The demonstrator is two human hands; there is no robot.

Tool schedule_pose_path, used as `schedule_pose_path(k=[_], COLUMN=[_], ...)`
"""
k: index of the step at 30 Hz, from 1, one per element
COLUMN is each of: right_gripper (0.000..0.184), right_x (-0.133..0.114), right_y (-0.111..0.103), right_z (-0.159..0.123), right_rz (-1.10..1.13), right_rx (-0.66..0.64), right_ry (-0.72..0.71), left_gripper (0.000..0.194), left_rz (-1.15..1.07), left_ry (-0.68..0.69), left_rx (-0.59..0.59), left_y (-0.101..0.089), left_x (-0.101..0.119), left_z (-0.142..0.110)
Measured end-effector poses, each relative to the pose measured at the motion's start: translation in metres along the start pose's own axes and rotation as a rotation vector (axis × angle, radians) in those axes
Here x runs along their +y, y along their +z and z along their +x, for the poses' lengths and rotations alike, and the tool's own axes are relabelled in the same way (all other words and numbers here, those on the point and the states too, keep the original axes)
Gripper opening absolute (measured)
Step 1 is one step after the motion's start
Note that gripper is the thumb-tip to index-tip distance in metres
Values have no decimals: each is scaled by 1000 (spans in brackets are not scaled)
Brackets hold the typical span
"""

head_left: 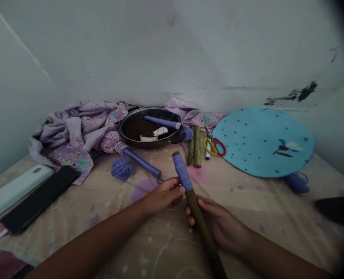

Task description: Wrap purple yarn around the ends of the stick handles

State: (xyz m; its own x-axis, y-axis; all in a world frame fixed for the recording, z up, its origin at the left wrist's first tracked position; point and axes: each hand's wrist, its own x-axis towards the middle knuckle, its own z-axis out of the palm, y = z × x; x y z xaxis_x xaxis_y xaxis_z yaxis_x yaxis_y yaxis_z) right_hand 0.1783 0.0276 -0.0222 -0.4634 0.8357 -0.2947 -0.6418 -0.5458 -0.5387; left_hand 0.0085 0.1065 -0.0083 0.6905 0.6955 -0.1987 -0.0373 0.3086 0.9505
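Observation:
A long green-brown stick (195, 209) slants up from the bottom edge, its upper part wound with purple yarn (183, 172). My right hand (215, 219) is closed around the bare stick just below the winding. At the lower edge of the winding, my left hand (169, 193) is closed in a pinch, its thumb tip against the stick. A faint purple strand runs toward its fingers from the left; the exact grip on it is hidden. A ball of purple yarn (122, 168) lies on the cloth to the left, beside a purple-wrapped stick (142, 162) with a floral fabric head (113, 142).
Behind are a black pan (148, 145) holding a purple-wrapped stick, bare sticks (197, 147), scissors (214, 146) and a marker (208, 153). A blue round board (255, 143) stands right. Crumpled floral fabric (73, 135), a black phone (41, 199) and a white device (19, 190) lie left.

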Motion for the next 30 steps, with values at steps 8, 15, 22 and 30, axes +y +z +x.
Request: schedule_pose_path(k=[8,15,22,30], right_gripper=[20,24,38,42], right_x=[0,-4,-7,-5], right_y=[2,4,11,7], right_z=[0,-2,-4,-3], right_rz=[-21,49,18,29], right_rx=[22,23,136,113], right_ry=[10,157,311,285], left_gripper=[45,37,40,42], left_rz=[-74,97,135,73], left_ry=[-11,48,149,25], left_rx=[-43,-60,-209,-159], left_y=[1,4,11,8], left_x=[3,-3,-4,-1], left_z=[2,2,1,1])
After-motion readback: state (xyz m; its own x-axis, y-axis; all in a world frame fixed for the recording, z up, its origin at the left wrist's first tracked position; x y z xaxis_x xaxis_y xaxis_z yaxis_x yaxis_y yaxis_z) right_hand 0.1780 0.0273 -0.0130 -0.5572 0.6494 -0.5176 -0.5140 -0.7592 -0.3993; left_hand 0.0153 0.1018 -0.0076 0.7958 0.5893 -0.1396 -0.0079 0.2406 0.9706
